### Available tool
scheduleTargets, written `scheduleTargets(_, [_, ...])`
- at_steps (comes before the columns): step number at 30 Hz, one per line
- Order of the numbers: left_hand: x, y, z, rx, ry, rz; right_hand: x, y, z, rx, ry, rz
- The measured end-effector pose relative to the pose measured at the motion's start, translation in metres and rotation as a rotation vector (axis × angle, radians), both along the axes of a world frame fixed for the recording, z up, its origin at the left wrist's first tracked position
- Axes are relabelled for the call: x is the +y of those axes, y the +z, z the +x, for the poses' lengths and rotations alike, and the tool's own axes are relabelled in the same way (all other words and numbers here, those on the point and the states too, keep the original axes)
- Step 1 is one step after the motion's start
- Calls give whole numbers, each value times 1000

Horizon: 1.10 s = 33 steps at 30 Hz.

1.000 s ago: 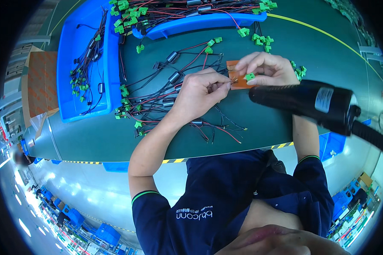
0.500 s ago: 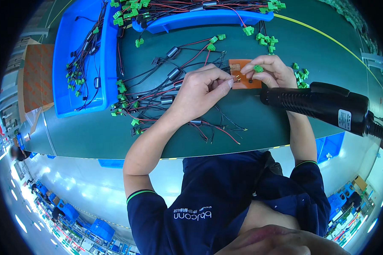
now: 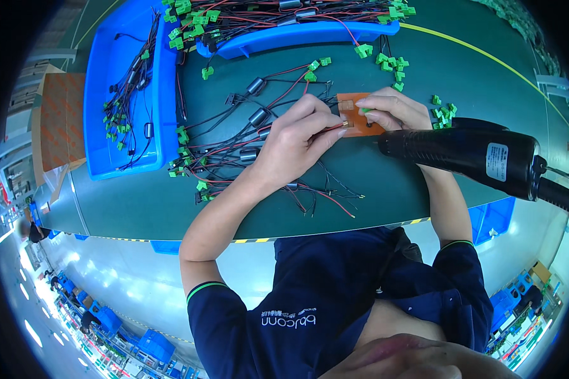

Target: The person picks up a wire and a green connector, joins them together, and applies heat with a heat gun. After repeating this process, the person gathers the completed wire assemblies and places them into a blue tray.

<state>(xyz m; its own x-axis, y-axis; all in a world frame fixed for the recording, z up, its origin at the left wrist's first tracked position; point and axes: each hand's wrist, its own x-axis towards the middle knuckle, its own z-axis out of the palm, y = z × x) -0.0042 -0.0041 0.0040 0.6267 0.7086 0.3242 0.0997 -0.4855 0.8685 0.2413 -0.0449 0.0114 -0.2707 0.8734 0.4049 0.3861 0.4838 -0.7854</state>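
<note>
The left hand pinches a wire, the right hand a connector; an orange plate lies between them.

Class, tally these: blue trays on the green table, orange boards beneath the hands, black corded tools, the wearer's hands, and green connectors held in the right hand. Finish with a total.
Blue trays: 2 (left tray, far tray)
Orange boards: 1
Black corded tools: 1
Hands: 2 (left hand, right hand)
Held green connectors: 1
Total: 7

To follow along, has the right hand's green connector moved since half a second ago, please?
Yes: the green connector moved left against the orange board, toward the left hand.
</note>
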Motion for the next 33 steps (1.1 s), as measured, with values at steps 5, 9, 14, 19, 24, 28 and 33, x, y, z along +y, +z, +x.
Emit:
scheduleTargets(5, [-9, 9, 1, 42, 43, -138, -9, 3, -8, 89, -129, -238])
scheduleTargets(9, [-10, 3, -3, 36, 87, -9, -7, 0, 0, 38, -98, -248])
scheduleTargets(14, [-6, 1, -5, -29, 43, 63, 0, -2, 2, 15, 22, -47])
scheduleTargets(19, [-6, 5, -5, 21, 29, -101, -4, 5, -7, 3, -35, -93])
scheduleTargets(24, [-3, 5, -6, 63, 41, -94, -3, 3, -5, 13, -43, -135])
scheduleTargets(28, [-3, 13, -3, 59, 37, -105, 1, -1, -3, -31, -28, 7])
scheduleTargets(33, [-6, 4, -5, 21, 62, -3, -1, -1, -2, -31, -30, -34])
